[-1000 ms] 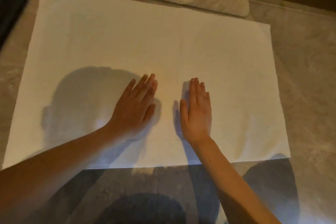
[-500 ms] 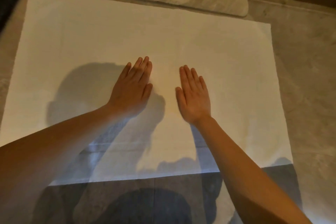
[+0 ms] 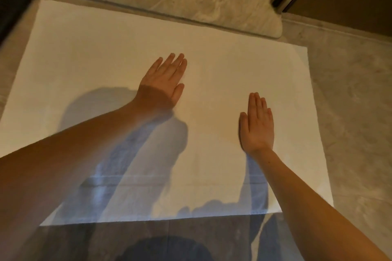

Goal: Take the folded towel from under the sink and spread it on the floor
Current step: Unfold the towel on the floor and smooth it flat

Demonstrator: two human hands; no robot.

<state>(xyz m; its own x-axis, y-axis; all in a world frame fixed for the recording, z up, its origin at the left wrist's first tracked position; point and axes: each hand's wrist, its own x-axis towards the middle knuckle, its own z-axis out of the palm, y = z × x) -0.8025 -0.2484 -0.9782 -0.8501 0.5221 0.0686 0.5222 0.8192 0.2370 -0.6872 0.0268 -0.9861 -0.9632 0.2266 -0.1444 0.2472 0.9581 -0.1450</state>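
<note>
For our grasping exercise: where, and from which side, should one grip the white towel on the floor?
Probably pinch the towel at its near right corner, from the near side: it lies flat, so only edges offer purchase, and that corner is uncovered.

Both hands [image 3: 163, 82] on towel [image 3: 222, 65], floor [image 3: 350, 112] beneath.

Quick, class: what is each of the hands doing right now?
Left hand: open, fingers straight, flat on the white towel, holding nothing.
Right hand: open, fingers straight, flat on the towel, holding nothing.
</note>
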